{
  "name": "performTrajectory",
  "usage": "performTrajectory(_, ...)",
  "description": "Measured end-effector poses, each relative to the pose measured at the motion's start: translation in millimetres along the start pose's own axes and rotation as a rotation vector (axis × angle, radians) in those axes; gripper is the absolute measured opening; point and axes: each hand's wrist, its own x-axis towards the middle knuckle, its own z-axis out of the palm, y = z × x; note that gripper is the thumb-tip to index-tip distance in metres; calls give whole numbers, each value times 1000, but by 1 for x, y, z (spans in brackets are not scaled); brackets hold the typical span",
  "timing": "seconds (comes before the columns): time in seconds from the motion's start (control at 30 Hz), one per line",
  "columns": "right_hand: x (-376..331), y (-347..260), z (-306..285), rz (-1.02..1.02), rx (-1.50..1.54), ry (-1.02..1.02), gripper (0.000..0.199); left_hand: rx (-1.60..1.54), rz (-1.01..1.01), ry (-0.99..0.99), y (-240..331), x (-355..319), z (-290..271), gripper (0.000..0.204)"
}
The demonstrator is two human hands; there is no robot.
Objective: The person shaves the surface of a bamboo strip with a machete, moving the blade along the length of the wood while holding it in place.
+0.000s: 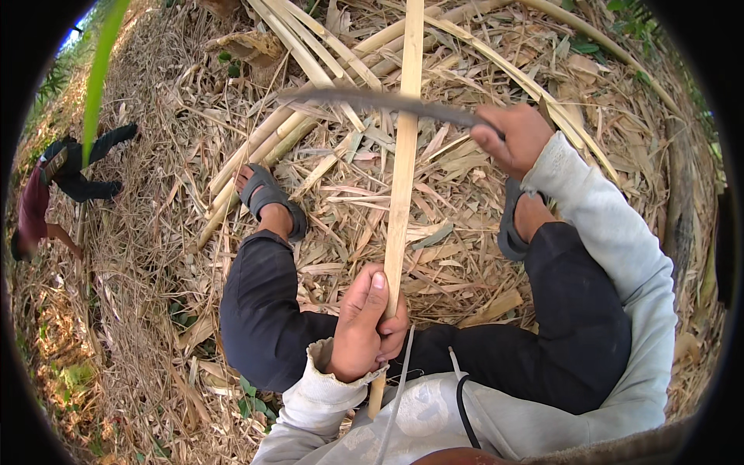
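Bamboo strip point(403, 170) gripped by left hand point(364, 325); right hand point(511, 139) holds blade point(372, 99)

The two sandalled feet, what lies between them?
In the head view, the bamboo strip runs upright between the left foot and right foot, over dry leaf litter.

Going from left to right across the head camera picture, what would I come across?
Another person bent over the straw → sandalled left foot → left hand gripping the bamboo strip → right hand holding the long blade.
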Motion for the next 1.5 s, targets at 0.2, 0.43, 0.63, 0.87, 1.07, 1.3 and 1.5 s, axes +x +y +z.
performTrajectory(0.2,-21,-14,17,-56,35,-50,63,31,16,4,-18,7,-3,22)
performTrajectory(0.43,-5,37,6,259,66,88,60,-4,-44,-9,-28,5,-4,22)
performTrajectory(0.63,-8,14,11,6,36,19,62,35,21,11,-27,5,-10,23)
performTrajectory(0.87,16,72,-7,388,-4,57,80,45,-11,16,-28,9,-10,23)
performTrajectory(1.07,9,61,14,226,-24,148,70,88,54,41,-28,9,-10,23)
performTrajectory(1.3,36,130,3,527,-34,251,87,82,46,45,-30,12,-5,23)
performTrajectory(1.5,49,86,16,761,661,346,89,166,139,50,-29,10,-4,24)
